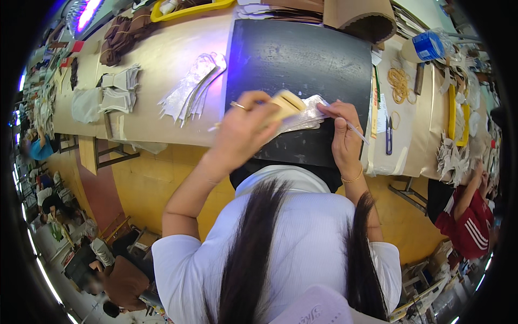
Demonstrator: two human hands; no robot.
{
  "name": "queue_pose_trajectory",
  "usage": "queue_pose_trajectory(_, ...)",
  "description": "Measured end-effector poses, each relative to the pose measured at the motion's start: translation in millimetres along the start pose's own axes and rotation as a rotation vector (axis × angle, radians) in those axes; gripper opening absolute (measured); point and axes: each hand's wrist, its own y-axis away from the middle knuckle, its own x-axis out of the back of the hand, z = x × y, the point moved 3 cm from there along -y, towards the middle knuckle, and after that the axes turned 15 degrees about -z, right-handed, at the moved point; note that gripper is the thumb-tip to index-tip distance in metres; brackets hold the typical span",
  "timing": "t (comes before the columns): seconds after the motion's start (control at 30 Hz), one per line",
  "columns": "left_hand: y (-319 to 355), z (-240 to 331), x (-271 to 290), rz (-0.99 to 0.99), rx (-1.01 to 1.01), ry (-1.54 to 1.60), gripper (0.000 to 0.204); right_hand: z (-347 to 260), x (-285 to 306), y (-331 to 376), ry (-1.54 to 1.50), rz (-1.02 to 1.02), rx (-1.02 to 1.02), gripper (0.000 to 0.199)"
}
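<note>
My left hand [243, 129] is wrapped round a pale yellow block [288, 104] with a dark slot in its face. The hand is slightly blurred, and the block is held over flat silvery-white cut pieces [308, 116] on a black work mat [302, 59]. At the right end of those pieces, my right hand [346, 127] has its fingertips at their edge, thumb bent in. A thin pale strip [359, 134] juts from between its fingers; whether it is part of a piece I cannot tell.
A fan of silvery-white pieces [191, 89] lies left of the mat, with white stacks [120, 92] and brown bundles [124, 35] farther left. To the right are rubber bands [399, 83], a purple-handled tool [388, 135] and a blue-labelled bottle [429, 45]. A cardboard roll [361, 19] stands behind.
</note>
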Motion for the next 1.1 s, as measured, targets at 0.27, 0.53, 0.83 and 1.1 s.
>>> queue_pose_trajectory(0.27, 24, -103, 90, 0.261, 0.271, -0.268, 0.024, 3, 3, -2, 0.062, -0.046, -0.004, 0.038)
queue_pose_trajectory(0.53, 10, -148, 80, 0.277, 0.344, -0.239, 0.021, 7, 13, 1, -0.104, 0.132, -0.067, 0.030)
queue_pose_trajectory(0.83, -32, 3, -24, -0.061, -0.181, -0.131, 0.019, 16, 12, 2, -0.312, 0.111, -0.202, 0.035)
queue_pose_trajectory(1.1, -45, 6, -44, -0.071, -0.161, -0.085, 0.018, 14, 12, 2, -0.325, 0.120, -0.206, 0.037)
